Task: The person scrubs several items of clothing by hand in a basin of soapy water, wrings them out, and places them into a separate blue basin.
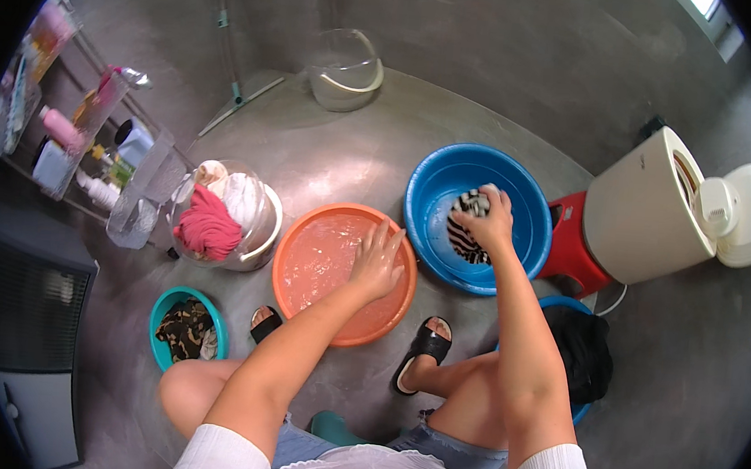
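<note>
My right hand (pixel 490 218) grips a black-and-white striped cloth (pixel 468 238) inside the blue plastic basin (pixel 413 237). Over the right part of the orange basin (pixel 290 228), which holds water, my left hand (pixel 377 261) is spread with wet-looking fingers and nothing in it. Whether its palm touches the water I cannot tell. Left of the orange basin, a clear bucket with a white handle (pixel 273 226) holds a pink cloth (pixel 207 224) and white cloths (pixel 241 199).
A teal basin (pixel 222 328) with patterned cloth stands at lower left. Black cloth (pixel 578 350) fills another blue basin at right. A red-and-cream machine (pixel 641 216) stands beyond it with its lid raised. Shelves of bottles line the left wall. A clear bucket (pixel 344 90) and a squeegee (pixel 237 98) are at the back.
</note>
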Demonstrator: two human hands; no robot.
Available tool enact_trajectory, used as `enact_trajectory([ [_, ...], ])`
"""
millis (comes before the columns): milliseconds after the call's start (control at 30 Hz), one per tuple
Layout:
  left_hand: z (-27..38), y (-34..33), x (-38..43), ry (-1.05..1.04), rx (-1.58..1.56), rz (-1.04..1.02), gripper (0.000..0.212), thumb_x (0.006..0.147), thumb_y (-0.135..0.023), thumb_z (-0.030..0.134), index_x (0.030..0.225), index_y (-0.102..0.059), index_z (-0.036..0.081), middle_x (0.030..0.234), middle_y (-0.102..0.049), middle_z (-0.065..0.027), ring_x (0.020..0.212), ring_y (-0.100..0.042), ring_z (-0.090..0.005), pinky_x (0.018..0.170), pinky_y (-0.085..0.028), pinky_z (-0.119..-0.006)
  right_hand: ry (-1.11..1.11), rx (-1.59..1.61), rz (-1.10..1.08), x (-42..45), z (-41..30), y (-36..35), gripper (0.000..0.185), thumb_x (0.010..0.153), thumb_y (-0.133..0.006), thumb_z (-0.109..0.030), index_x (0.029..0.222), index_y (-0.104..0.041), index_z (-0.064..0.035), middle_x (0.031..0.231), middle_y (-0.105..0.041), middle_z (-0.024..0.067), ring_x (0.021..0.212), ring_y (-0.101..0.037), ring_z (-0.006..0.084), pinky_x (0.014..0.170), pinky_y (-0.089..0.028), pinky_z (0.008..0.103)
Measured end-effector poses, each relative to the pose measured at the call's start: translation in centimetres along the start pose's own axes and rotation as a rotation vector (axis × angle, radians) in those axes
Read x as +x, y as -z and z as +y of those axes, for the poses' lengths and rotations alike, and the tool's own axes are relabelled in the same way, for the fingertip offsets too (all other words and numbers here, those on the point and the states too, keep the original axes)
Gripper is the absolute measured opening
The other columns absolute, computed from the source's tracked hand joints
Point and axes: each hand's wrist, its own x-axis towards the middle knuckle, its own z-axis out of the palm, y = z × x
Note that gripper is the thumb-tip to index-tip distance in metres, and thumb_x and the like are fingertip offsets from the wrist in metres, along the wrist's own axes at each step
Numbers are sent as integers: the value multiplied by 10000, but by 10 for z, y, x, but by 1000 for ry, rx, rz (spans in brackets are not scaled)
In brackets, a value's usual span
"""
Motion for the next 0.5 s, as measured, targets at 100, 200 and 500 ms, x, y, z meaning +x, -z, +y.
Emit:
enact_trajectory([
  [100, -37, 6, 21, 68, -96, -47, 1095, 1116, -1036, 313, 2064, -515, 147, 2159, -354, -365, 1993, -320, -651, 1590, -351, -800, -40, -60, -282, -3, 27, -30, 1128, 939, -1196, -470, 1907, -750, -99, 1957, -659, 340, 1775, -682, 568, 1527, -545, 580],
  [200, -119, 26, 1, 247, -129, 69, 1154, 1094, -1064, 339, 2067, -484, 121, 2166, -324, -390, 2000, -321, -648, 1612, -350, -752, 237, 28, -380, -34, -10, -103, 827, 1060, -1105, -377, 1774, -826, -66, 1826, -784, 308, 1681, -762, 530, 1446, -609, 587],
  [500, -300, 149, -50, 946, 149, 807, 1374, 991, -1165, 478, 2072, -399, 112, 2129, -309, -448, 1963, -395, -654, 1604, -395, -710, 647, 299, -623, -144, -134, -303, 694, 1174, -1039, -378, 1770, -845, -81, 1638, -903, 254, 1530, -871, 467, 1303, -705, 570],
])
